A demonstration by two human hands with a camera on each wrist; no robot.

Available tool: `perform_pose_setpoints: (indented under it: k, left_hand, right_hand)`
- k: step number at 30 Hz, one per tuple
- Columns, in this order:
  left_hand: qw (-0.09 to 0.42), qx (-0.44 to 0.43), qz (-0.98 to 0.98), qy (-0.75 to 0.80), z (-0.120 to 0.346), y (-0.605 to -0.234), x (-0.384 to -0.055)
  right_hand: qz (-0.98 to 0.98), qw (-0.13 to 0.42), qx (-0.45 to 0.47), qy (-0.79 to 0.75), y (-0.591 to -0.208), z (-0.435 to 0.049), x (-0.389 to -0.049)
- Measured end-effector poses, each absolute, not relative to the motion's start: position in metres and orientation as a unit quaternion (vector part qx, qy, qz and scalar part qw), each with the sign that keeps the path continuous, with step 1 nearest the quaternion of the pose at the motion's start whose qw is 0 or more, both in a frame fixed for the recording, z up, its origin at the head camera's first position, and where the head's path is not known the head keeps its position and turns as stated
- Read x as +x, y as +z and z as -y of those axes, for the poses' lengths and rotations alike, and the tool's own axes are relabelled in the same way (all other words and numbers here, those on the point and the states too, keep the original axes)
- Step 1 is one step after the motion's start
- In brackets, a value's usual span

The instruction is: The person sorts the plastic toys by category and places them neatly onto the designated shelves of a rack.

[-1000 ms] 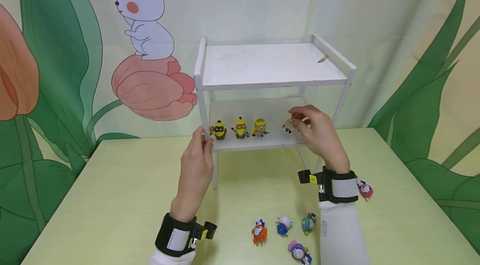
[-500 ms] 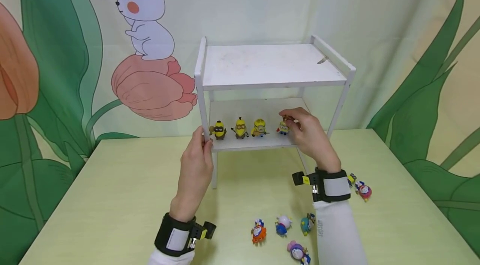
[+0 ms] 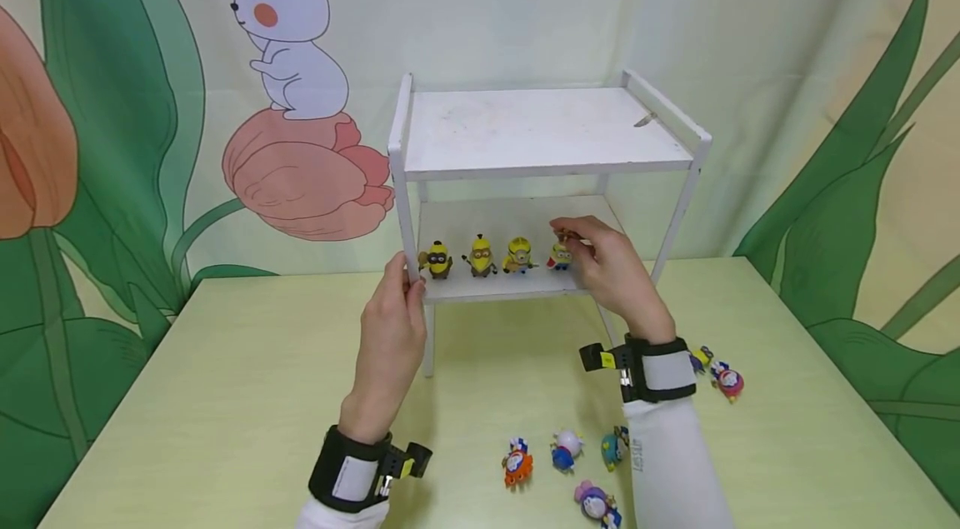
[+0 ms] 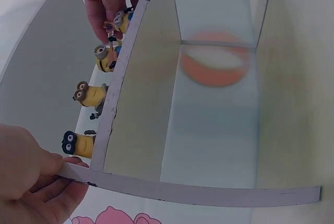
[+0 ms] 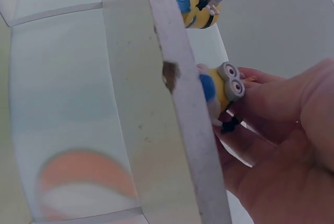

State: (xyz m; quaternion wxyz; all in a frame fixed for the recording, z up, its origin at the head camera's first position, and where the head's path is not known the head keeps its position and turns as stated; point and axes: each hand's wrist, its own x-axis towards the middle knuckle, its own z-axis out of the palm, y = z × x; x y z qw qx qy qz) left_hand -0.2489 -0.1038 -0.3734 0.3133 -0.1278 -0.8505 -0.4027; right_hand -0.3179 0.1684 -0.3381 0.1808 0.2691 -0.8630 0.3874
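My left hand (image 3: 390, 337) grips the left front post (image 3: 406, 217) of a small white two-tier rack (image 3: 510, 129). On its lower shelf, my right hand (image 3: 618, 271) pinches a yellow Minion figure (image 3: 559, 256) by the head. In the right wrist view, this two-eyed figure (image 5: 223, 85) is upright at the shelf's front edge. To its left stand three more Minion figures: one with one eye and a guitar-like piece (image 3: 519, 255), one with a pointed yellow top (image 3: 480, 257), and one with a black cap (image 3: 437, 261). Whether the held figure touches the shelf is unclear.
On the table (image 3: 247, 396) in front lie an orange figure (image 3: 517, 464), a white-and-blue one (image 3: 566, 451), a teal one (image 3: 613, 447) and a purple one (image 3: 595, 502). Right of my right wrist lie a pink figure (image 3: 727, 381) and a yellow-and-blue one (image 3: 702, 358).
My right hand has slid left along the lower shelf with the Minion figure, close to the one-eyed figure. The left hand has stayed on the post.
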Motion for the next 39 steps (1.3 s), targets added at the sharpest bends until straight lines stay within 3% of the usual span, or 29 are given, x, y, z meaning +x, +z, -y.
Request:
perform_pose_setpoints:
  k: [21, 32, 39]
  left_hand:
    - [0.320, -0.131, 0.848, -0.400, 0.102, -0.372, -0.248]
    - [0.315, -0.130, 0.851, -0.400, 0.102, -0.373, -0.248]
    - [0.316, -0.130, 0.849, -0.402, 0.104, -0.373, -0.248]
  right_hand:
    - [0.867, 0.158, 0.261, 0.395, -0.337, -0.174, -0.317]
    - [0.875, 0.199, 0.255, 0.361, -0.327, -0.183, -0.303]
    - [0.895, 0.158, 0.237, 0.343, -0.313, -0.192, -0.283]
